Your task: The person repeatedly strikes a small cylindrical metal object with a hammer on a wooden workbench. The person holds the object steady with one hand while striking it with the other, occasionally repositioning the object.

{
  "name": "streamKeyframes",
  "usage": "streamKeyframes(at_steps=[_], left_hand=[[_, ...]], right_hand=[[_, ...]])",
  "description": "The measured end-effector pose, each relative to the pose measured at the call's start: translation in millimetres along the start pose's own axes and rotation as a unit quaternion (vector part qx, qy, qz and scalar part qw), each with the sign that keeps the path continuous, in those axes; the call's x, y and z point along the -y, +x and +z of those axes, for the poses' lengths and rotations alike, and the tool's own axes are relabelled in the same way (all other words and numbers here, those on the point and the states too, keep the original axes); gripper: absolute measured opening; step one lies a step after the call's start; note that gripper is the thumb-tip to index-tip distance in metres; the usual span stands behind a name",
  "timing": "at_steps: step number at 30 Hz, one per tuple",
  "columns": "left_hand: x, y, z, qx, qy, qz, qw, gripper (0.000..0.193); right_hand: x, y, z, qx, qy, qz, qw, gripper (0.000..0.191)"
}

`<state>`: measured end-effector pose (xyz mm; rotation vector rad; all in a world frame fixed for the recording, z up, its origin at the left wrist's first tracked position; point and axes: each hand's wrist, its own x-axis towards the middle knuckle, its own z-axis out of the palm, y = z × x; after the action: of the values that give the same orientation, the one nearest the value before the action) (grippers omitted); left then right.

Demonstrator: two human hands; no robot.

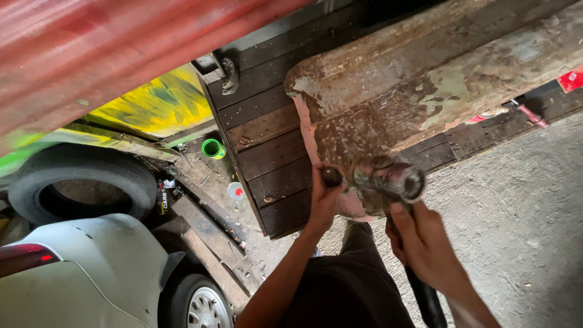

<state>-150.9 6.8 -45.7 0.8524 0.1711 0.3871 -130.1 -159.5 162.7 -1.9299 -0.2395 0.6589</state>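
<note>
Hands work side by side at the near end of a rusty, paint-flaked metal panel (pixel 419 79) that slants across the upper right. The left hand (pixel 323 197) reaches up from below, fingers curled tight around a small dark round-headed tool (pixel 331 176) pressed against the panel's lower edge. The right hand (pixel 422 243) closes its fingers around the black handle of a power grinder (pixel 392 181), whose grimy head sits touching the same edge, just beside the left hand's tool. One panel, two tools, two hands. Behind the panel lies a dark slatted wooden board (pixel 267 146). To the left, one loose tyre (pixel 79 182) lies on the ground, a green cup (pixel 213 148) and a small round tin (pixel 235 191) sit near the board, and a white car (pixel 91 273) with one wheel visible fills the lower left corner. Red corrugated sheeting (pixel 109 42) blocks the upper left.
</note>
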Motion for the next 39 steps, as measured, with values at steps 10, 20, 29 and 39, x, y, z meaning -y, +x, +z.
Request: streamKeyframes(at_steps=[10,20,29,39], left_hand=[[23,-13,4,0.03,0.05,0.039,0.998,0.054],[14,-23,-28,-0.044,-0.069,0.062,0.995,0.054],[-8,-10,-9,0.005,0.004,0.08,0.997,0.051],[3,-14,-8,0.065,0.189,0.095,0.975,0.054]], right_hand=[[37,26,18,0.053,-0.168,-0.166,0.97,0.034],[7,9,-17,-0.049,0.074,0.07,0.994,0.033],[0,-7,-12,-0.03,0.097,0.083,0.991,0.031],[-64,-3,10,0.024,0.041,0.063,0.997,0.032]])
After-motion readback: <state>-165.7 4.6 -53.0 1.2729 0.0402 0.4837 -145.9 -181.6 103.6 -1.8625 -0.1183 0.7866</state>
